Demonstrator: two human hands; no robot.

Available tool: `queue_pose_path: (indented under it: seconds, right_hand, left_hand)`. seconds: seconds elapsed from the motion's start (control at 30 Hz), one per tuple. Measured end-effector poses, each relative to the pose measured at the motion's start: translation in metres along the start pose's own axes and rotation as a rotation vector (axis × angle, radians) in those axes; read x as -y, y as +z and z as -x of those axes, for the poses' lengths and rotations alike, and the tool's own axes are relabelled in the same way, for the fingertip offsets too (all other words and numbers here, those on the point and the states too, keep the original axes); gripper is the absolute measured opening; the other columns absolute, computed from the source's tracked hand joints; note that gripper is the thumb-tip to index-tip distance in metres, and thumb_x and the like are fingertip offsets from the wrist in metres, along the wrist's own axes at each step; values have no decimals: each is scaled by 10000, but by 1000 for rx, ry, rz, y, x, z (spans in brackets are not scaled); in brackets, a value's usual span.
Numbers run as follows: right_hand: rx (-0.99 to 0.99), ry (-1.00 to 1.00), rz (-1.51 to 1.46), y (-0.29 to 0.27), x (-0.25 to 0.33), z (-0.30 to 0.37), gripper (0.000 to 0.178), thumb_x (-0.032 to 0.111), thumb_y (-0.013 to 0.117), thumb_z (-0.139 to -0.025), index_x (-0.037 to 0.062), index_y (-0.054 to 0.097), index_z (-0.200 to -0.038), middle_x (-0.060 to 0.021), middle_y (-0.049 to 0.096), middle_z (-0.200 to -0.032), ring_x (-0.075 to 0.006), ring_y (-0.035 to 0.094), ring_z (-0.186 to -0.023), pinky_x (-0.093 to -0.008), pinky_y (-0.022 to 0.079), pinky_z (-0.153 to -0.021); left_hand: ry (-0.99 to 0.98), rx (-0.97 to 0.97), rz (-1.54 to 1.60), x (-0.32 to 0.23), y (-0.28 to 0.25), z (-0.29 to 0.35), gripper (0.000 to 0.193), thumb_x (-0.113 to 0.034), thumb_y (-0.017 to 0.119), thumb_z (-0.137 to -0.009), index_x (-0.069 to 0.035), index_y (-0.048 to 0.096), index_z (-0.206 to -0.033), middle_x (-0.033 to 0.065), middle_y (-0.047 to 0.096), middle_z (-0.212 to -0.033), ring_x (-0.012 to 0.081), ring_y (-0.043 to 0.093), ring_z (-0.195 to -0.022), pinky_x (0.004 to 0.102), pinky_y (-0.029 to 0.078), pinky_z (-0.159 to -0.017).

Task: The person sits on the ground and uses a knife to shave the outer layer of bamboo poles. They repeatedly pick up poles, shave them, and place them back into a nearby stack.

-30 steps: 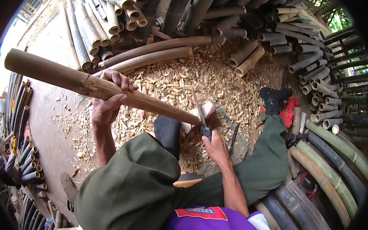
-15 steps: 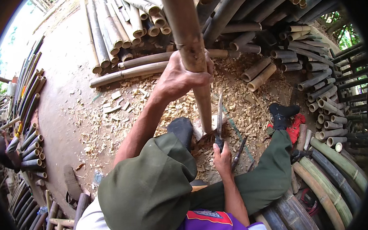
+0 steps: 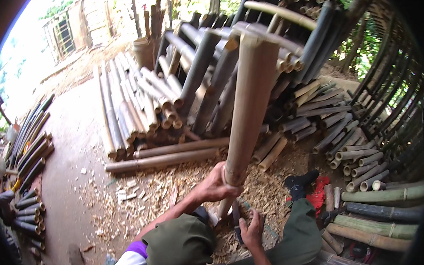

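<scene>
Chip-strewn flr (image 3: 97,186); L hand (image 3: 219,185) wrapped rd steep-axis pole (image 3: 250,104); R hand (image 3: 252,230) just R of low end, knife (image 3: 236,216) grip unclear.

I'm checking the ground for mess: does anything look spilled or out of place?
Pale, flat chips litter the brown ground around the left hand, which grips a long, tan bamboo pole; they look spilled because they lie strewn loosely. A crumpled, bright red piece of material beside the black-covered right foot also stands out by its colour.
</scene>
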State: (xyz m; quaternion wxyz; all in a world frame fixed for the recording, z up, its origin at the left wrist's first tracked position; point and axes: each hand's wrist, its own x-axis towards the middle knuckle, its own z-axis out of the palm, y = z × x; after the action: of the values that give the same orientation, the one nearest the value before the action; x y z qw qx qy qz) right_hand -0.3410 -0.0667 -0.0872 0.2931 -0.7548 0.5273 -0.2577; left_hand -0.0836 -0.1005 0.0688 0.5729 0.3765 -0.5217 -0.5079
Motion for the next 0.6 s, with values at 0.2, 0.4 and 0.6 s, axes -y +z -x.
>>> queue_pose_path:
  seconds: [0.2, 0.4, 0.6]
  right_hand:
    - [-3, -149, -26, -17, 2, 20, 663, 284, 776, -862, -13, 503, -1388, -235, 576, -1269, -394, 543, -1209, -483, 436, -1058]
    - [-34, -251, -232, -22, 22, 28, 835, 368, 792, -885, -17, 383, -1503, -263, 515, -1365, -399, 532, -1276, -483, 457, -1059]
    - [-342, -151, -325, -53, 58, 46, 577, 278, 773, -894, -2, 496, -1316, -239, 680, -1059, -390, 709, -938, -469, 558, -817]
  left_hand:
    - [-6, 87, -131, -14, 10, -18, 254, -142, 880, -758, -55, 677, -884, 5, 675, -836, 112, 644, -816, 325, 534, -756]
    - [-85, -20, 60, -76, 34, -80, 291, -145, 830, -794, -28, 619, -956, 50, 632, -827, 157, 643, -753, 328, 545, -684]
    - [-116, -83, -52, -87, 67, -106, 468, -62, 777, -894, -20, 498, -1267, 109, 638, -1048, 217, 703, -915, 399, 642, -767]
